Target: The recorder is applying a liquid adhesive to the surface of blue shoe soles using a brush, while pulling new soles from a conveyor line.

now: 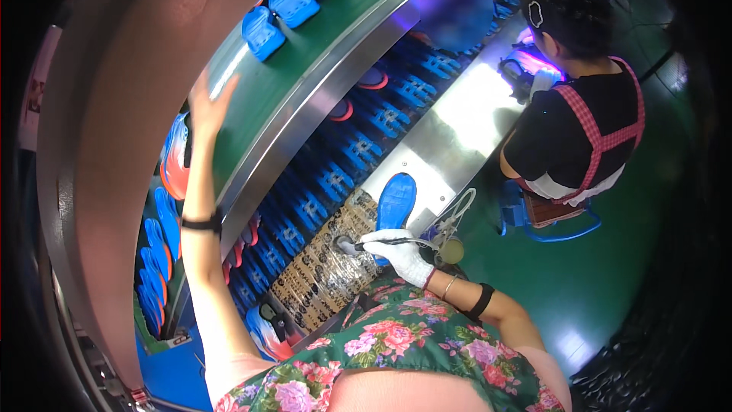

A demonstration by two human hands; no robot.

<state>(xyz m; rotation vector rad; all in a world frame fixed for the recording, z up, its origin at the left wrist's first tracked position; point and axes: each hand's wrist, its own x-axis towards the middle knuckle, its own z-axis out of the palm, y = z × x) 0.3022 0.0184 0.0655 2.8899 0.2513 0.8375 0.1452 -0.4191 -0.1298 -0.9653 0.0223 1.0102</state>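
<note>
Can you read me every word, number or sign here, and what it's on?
None can be read.
Brown work surface: dark marks, too blurred to read.
Small panel, far left: too small to read.
Blue sole near the gloved right hand: no legible lettering.

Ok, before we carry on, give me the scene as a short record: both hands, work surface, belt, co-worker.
Left hand: bare, fingers spread, at the green belt; contact cannot be told
Right hand: white-gloved, gripping a dark-handled tool with a round, pale head
Beside right hand: blue sole, lying flat, partly hidden by the hand
Work surface: pale metal bench, with a tan patterned covering near the person
Belt: three blue pieces toward the far end
Co-worker: seated at right, pink checked straps, purple light ahead
</note>
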